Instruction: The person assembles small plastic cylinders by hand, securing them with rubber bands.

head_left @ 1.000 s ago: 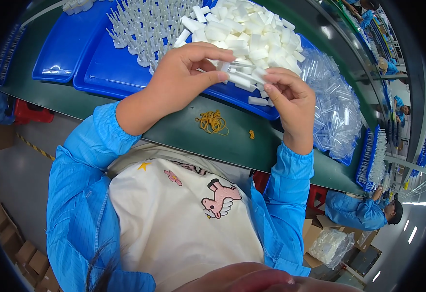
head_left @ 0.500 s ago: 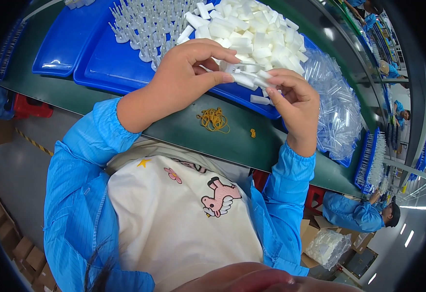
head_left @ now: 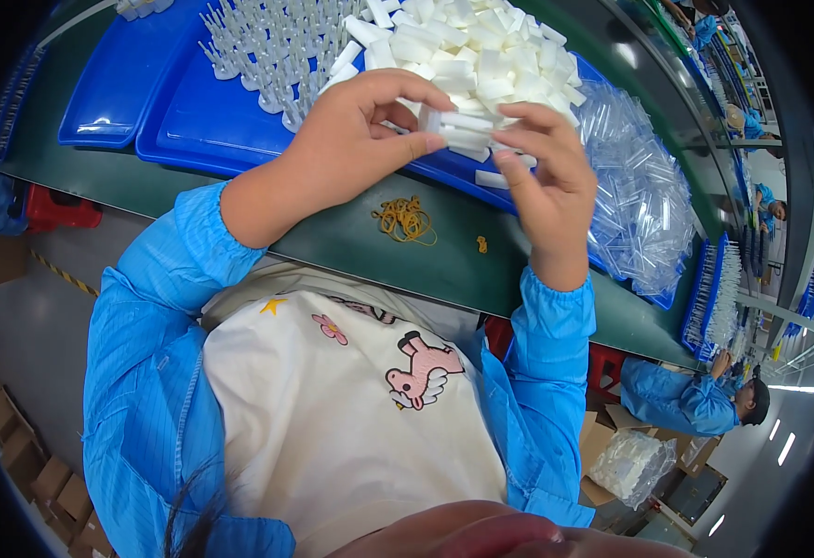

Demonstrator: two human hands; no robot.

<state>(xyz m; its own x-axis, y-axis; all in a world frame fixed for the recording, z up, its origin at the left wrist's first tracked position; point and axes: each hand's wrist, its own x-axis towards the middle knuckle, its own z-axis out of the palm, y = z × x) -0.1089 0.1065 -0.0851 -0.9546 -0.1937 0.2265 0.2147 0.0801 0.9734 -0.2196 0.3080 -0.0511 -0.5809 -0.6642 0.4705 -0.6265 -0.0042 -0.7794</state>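
Observation:
My left hand point(head_left: 346, 144) is closed, thumb and fingers pinching the end of a clear plastic part point(head_left: 431, 121). White foam pieces point(head_left: 467, 130) lie lengthwise along this part, between my two hands. From the other side, the bent fingers of my right hand point(head_left: 553, 186) grip the far ends of those foam pieces. How the foam sits on the plastic is too small to make out. Just beyond my hands is a large heap of white foam pieces point(head_left: 467, 60) in a blue tray, with a few loose ones near my right fingers.
Upright clear pronged parts point(head_left: 272, 46) crowd the blue tray point(head_left: 184, 139) at left. Clear plastic tubes point(head_left: 644, 195) are piled at right. Yellow rubber bands point(head_left: 404, 221) lie on the green table point(head_left: 333, 232). A co-worker in blue point(head_left: 681, 400) sits far right.
My right hand has moved slightly left, towards my left hand. The foam pieces, skewed before, now lie straighter along the clear part. My left hand has hardly moved.

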